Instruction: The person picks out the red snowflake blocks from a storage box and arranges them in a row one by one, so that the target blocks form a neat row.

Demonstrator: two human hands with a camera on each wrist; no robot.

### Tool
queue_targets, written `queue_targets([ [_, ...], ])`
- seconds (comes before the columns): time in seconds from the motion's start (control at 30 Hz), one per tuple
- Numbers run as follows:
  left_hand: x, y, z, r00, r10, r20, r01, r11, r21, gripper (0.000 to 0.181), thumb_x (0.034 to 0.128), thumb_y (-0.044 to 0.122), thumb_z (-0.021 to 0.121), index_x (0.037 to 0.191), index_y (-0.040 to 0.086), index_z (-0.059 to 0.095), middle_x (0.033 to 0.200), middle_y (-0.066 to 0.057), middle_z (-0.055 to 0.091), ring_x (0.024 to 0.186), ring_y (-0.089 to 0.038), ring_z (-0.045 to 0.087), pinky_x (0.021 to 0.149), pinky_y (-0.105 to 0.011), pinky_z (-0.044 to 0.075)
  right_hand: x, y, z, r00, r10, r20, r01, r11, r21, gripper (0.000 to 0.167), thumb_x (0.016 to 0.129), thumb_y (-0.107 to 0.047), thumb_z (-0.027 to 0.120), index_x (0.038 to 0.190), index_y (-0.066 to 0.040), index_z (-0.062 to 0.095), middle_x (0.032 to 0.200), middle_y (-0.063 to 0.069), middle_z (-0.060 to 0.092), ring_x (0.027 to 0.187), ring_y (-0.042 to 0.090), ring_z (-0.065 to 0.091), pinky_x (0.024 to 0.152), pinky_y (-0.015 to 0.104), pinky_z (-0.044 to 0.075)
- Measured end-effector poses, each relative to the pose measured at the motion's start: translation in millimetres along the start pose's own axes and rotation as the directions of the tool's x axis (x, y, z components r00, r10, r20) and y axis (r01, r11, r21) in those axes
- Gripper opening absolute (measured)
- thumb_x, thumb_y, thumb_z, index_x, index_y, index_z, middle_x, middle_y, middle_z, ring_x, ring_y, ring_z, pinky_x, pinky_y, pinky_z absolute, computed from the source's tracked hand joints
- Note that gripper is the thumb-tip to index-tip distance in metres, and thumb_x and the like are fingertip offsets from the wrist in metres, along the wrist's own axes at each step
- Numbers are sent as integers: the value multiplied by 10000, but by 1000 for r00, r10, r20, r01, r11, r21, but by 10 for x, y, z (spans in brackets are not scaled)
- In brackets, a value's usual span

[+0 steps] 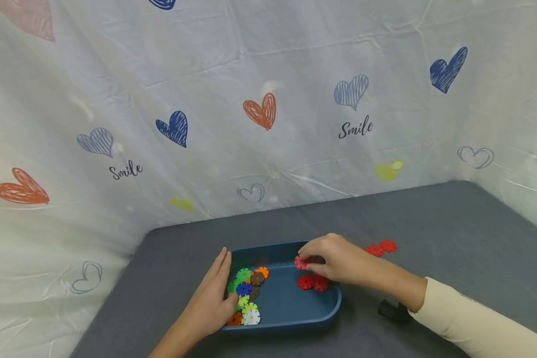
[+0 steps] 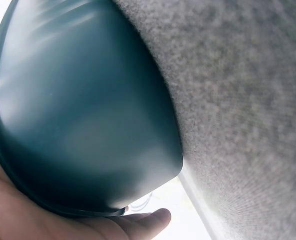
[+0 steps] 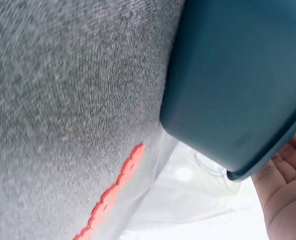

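Note:
A dark blue tray (image 1: 291, 318) stands on the grey cloth. My left hand (image 1: 210, 298) holds its left side, fingers stretched along the outside of the rim and the thumb over the inside. Over the tray's right end, my right hand (image 1: 335, 258) pinches a red notched disc (image 1: 301, 262) between thumb and fingers. Just below it in the tray lie two red discs (image 1: 313, 283). Notched discs in other colours cluster at the left end, among them a blue disc (image 1: 243, 289), a white disc (image 1: 251, 316) and a green disc (image 1: 243, 274). The fingertips of my right hand are hidden in the right wrist view.
A row of red discs (image 1: 387, 245) lies on the grey cloth (image 1: 429, 223) right of the tray, partly behind my right hand. A small black object (image 1: 395, 312) sits beneath my right forearm. A white curtain (image 1: 295, 149) with printed hearts hangs behind.

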State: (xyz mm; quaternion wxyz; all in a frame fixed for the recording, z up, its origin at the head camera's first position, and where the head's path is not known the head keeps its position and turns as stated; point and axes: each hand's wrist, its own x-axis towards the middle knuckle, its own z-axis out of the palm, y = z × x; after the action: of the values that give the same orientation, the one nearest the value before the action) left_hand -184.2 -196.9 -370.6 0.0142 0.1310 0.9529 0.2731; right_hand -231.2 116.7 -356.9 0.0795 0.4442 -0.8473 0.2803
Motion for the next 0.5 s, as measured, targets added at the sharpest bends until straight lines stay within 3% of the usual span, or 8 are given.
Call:
queue_targets([
  [0.5,1,7,1,1000,-4,-3,4,1000,0,836,876,49,554,1599,15,134,1672,-101,24,1506,-348,105,1098,-636,256,-131,44,-166,995,-7,-98,4,999,-37,257,818,-17,804,1070,-60,776,1064,25,738,963,144,703,790,300,567],
])
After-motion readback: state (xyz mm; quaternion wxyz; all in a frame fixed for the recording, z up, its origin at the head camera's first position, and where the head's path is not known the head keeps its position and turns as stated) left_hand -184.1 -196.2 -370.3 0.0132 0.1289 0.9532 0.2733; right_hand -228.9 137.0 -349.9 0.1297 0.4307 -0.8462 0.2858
